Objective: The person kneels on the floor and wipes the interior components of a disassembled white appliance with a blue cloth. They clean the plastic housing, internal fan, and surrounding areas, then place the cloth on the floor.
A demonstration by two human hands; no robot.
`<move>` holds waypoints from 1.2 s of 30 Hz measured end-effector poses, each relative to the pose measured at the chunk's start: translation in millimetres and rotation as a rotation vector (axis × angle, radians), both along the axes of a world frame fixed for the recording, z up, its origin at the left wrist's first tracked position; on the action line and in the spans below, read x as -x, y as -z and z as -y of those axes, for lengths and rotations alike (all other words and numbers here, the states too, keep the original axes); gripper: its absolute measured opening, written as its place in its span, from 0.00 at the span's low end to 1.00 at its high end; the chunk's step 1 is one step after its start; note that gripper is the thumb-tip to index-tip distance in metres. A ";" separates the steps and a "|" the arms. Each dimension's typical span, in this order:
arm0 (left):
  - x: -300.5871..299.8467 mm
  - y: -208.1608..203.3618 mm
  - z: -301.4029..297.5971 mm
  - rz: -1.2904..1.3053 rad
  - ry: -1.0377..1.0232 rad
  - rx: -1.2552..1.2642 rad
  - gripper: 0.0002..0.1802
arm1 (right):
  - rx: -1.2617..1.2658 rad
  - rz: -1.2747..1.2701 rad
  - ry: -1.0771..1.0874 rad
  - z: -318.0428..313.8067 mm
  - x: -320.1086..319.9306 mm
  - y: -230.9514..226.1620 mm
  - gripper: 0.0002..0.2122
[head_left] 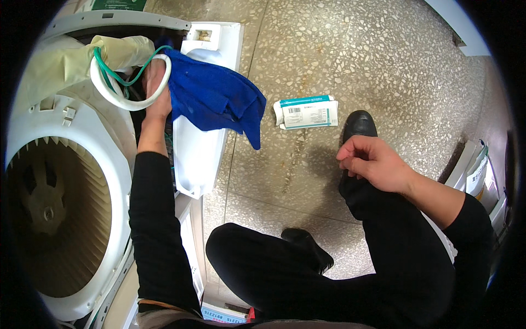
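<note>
My left hand [155, 100] reaches into the upper part of an opened white appliance, its wrist passing beside a white ring [127, 105] with green wires [121, 81] looped by it. A blue cloth [212, 90] touches that hand and drapes over a white panel [199, 159]. The left fingers are hidden behind the ring and the cloth, so their grip does not show. Over my bent leg hangs my right hand [378, 163], its fingers curled in toward the thumb with nothing seen in them.
A round white housing [121, 186] at the left holds a dusty finned blower wheel [87, 219]. Above it runs a pale yellow wrapped pipe [60, 68]. A white and teal carton [308, 113] lies on the speckled floor [350, 55], close to my black shoe [360, 124].
</note>
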State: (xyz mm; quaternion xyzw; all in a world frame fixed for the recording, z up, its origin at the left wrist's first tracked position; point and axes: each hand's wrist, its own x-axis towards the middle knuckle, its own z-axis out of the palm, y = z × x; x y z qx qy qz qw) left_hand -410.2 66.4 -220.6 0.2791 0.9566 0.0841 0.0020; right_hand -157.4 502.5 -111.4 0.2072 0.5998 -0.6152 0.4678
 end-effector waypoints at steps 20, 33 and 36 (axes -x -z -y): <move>32.9 8.9 -28.6 -0.043 0.087 -0.255 0.24 | -0.056 0.060 0.004 -6.7 2.4 -4.2 0.06; 17.4 56.9 28.7 -0.147 -0.315 -0.047 0.32 | 0.003 0.004 -0.004 4.9 -4.9 2.6 0.06; -10.6 46.0 35.8 -0.028 -0.551 -0.011 0.32 | -0.004 -0.044 -0.001 5.6 -6.3 3.8 0.06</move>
